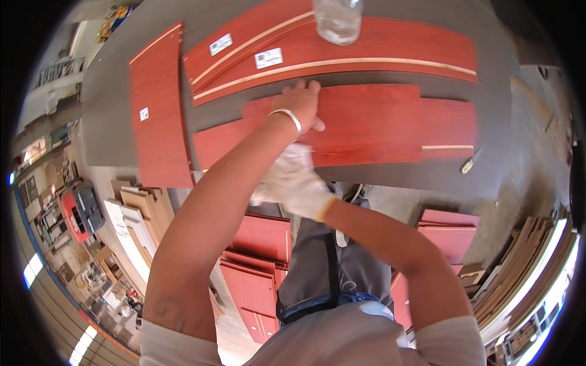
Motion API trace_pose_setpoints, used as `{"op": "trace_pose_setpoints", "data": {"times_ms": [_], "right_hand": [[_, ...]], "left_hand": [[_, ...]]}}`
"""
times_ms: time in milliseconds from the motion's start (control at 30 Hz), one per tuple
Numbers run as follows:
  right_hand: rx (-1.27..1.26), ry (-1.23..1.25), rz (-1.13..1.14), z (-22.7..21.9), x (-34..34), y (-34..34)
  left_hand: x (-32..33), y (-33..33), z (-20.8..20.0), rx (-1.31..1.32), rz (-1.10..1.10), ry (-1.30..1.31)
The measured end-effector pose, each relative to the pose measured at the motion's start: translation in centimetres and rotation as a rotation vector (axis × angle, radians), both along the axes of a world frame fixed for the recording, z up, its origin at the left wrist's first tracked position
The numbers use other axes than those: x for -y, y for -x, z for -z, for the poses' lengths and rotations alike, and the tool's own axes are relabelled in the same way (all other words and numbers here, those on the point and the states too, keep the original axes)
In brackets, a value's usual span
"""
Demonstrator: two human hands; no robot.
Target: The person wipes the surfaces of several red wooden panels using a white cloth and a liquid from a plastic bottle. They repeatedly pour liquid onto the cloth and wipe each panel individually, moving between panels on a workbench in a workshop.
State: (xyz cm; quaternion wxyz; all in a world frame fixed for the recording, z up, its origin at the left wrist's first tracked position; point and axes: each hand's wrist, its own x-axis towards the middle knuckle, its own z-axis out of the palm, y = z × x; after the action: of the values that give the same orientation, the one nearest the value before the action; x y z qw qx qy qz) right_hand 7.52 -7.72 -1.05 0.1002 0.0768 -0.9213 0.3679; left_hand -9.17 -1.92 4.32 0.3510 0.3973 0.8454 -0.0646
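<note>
A red wooden panel point(366, 122) lies across the near part of the grey table, on top of a second red panel point(448, 122) that shows at both ends. My left hand point(299, 104), bare with a bracelet at the wrist, rests on the upper panel near its far edge, fingers stretched out. Below it, my right hand point(293, 183) wears a whitish glove and is at the panels' near edge, partly under my left forearm. Its fingers are smeared by motion, so I cannot make out whether it grips anything.
Two red panels with labels point(268, 58) lie beyond, with a clear plastic container point(339, 24) by them. Another red panel point(159, 116) lies at left. A small tool point(469, 163) sits near the right edge. More red panels point(256, 274) stand below the table point(110, 134).
</note>
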Motion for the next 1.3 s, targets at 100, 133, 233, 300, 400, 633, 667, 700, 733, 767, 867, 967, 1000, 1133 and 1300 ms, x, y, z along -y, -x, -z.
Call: {"op": "trace_pose_setpoints", "data": {"times_ms": [100, 133, 233, 300, 400, 633, 667, 700, 733, 767, 867, 967, 1000, 1133, 1300], "right_hand": [[0.005, 0.136, -0.029, 0.1, 3.4, 3.0], [-0.069, 0.116, -0.057, 0.1, 2.5, 2.6], [-0.014, -0.385, -0.222, -1.1, -3.8, -1.1], [0.176, -0.246, -0.108, -2.5, -9.0, -5.6], [0.248, -0.098, 0.148, -2.5, -16.6, -13.3], [0.365, -0.465, 0.48, -4.6, -15.9, -15.7], [0.453, -0.426, 0.495, -2.8, -14.6, -15.9], [0.504, -0.295, 0.42, -2.6, -12.6, -14.3], [0.477, -0.388, 0.325, -3.5, -10.4, -11.9], [0.634, -0.217, 0.215, -5.6, -8.6, -8.4], [0.322, -0.06, 0.179, -6.1, -6.8, -6.0], [0.617, -0.175, 0.172, -8.4, -10.3, -6.8], [0.382, -0.105, 0.315, -5.0, -11.8, -10.7], [0.828, -0.101, 0.763, 2.1, -16.9, -18.3], [0.529, -0.248, 1.013, -0.7, -16.6, -13.1]], "left_hand": [[0.2, 0.4, 0.4, -0.012, 0.019, -0.047], [0.6, 0.5, 0.3, -0.013, 0.007, -0.062], [1.8, 0.8, 0.9, -0.015, -0.006, -0.079], [1.5, 0.6, 0.3, -0.006, -0.009, -0.032], [1.0, 0.6, -0.4, 0.005, -0.002, 0.011], [0.4, 0.6, -0.5, 0.005, 0.03, 0.033], [0.1, 0.5, -0.6, 0.012, 0.041, 0.031], [0.2, 0.5, -0.6, 0.012, 0.04, 0.036], [0.2, 0.6, -0.6, 0.018, 0.044, 0.038], [0.3, 0.6, -0.8, 0.011, 0.052, 0.037], [0.5, 0.4, -0.8, 0.006, 0.045, -0.039], [1.6, 0.7, -0.5, 0.014, 0.017, -0.01], [1.0, 0.5, -0.7, 0.026, 0.024, -0.022], [1.3, -1.0, 0.1, -0.124, 0.087, -0.127], [4.8, -5.9, 1.3, -0.209, 0.23, -0.295]]}}
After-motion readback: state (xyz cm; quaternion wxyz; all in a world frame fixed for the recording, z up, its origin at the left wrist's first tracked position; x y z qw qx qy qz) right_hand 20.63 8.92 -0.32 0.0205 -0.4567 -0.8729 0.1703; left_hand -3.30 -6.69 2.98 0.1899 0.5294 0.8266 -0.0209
